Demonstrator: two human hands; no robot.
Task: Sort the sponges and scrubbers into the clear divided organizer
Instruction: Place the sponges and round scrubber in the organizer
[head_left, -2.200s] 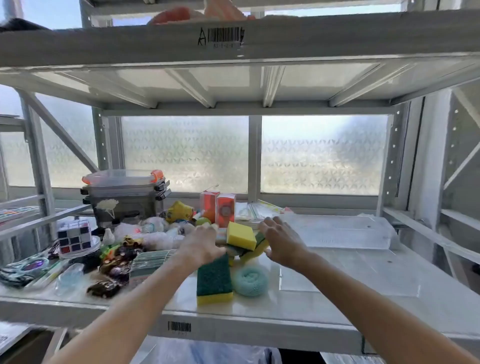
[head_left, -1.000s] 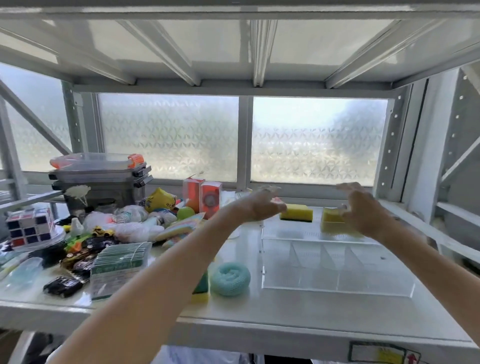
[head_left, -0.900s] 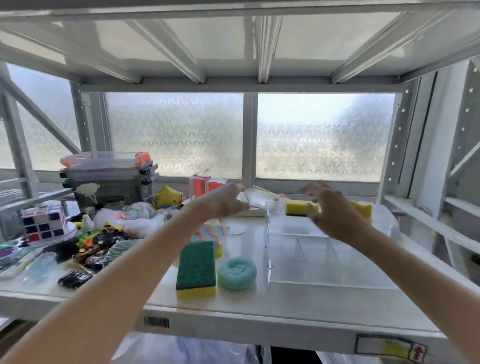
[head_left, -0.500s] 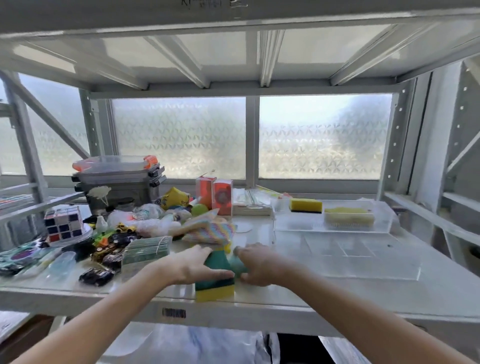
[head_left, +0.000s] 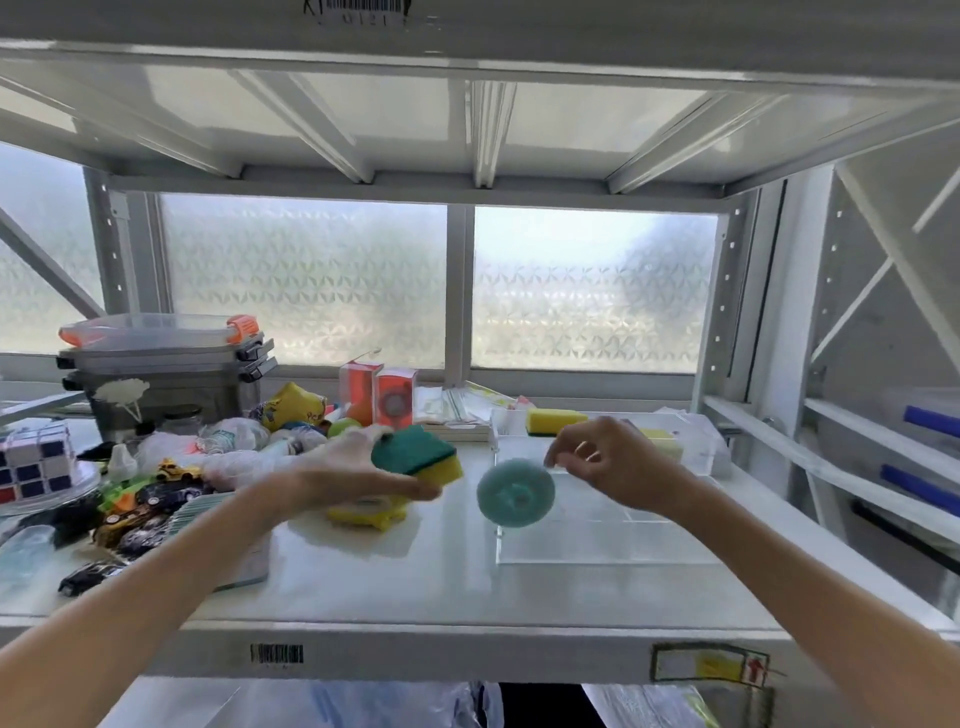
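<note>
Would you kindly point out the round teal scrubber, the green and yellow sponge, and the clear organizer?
round teal scrubber (head_left: 515, 492), head view, centre of its face.
green and yellow sponge (head_left: 413, 453), head view, green top face.
clear organizer (head_left: 602, 555), head view, near front wall.

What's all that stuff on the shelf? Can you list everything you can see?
Green-and-yellow sponge: one, held in the left hand, above the shelf.
Round scrubber: one, teal, hanging from the right hand at the organizer's near left corner.
Yellow sponges: two, in the organizer's far compartments.
Clear divided organizer: one, right side of the shelf.
Yellow item: one, on the shelf under the left hand; blurred.
Orange boxes: two, at the back.
Lidded containers: stacked, grey with orange clips, back left.
Puzzle cube: one, far left.
Toy cars: several, left.
Left hand: one, gripping the sponge.
Right hand: one, pinching the scrubber.
</note>
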